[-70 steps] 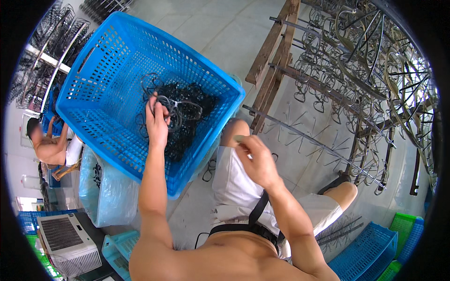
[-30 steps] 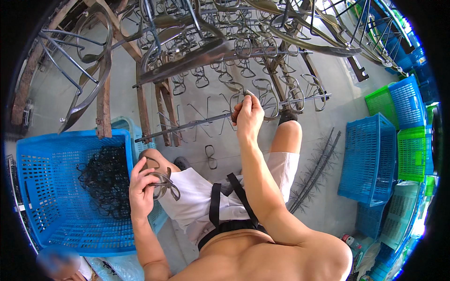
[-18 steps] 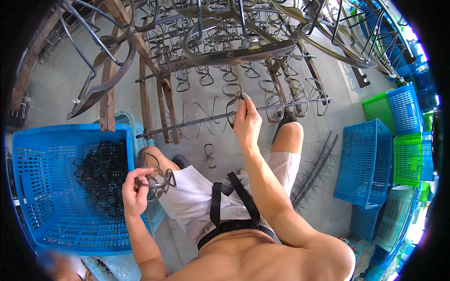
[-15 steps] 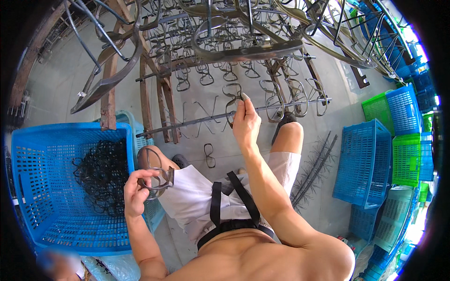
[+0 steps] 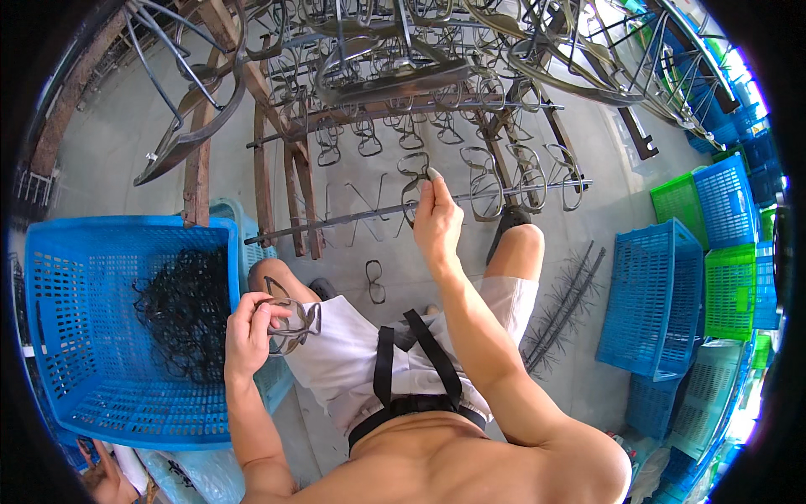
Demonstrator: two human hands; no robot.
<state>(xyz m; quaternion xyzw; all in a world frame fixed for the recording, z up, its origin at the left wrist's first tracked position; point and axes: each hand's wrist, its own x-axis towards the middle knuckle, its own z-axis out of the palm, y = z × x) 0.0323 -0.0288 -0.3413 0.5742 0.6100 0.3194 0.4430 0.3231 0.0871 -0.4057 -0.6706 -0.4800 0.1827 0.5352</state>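
My left hand (image 5: 248, 336), fingers closed, grips several dark spectacle frames (image 5: 298, 323) above my left thigh. Reaching forward, my right hand (image 5: 438, 225) pinches another dark spectacle frame (image 5: 411, 165) at a thin metal rod (image 5: 336, 217). That frame overlaps the rod; its exact contact there is partly covered by my fingers. To its right, several similar frames (image 5: 484, 186) hang along the same rod. A single frame (image 5: 374, 281) lies on the floor between my feet.
At my left stands a large blue basket (image 5: 126, 427) with a tangled black heap (image 5: 186, 315) inside. Wooden posts (image 5: 197, 155) and rods full of frames rise ahead. Bristly dark rods (image 5: 564, 307) lie on the floor at right, near blue crates (image 5: 646, 294) and green crates (image 5: 729, 290).
My left hand has shifted slightly right, and the frames in it have turned. My right hand keeps its pinch at nearly the same spot. At lower left, another person's arm now shows.
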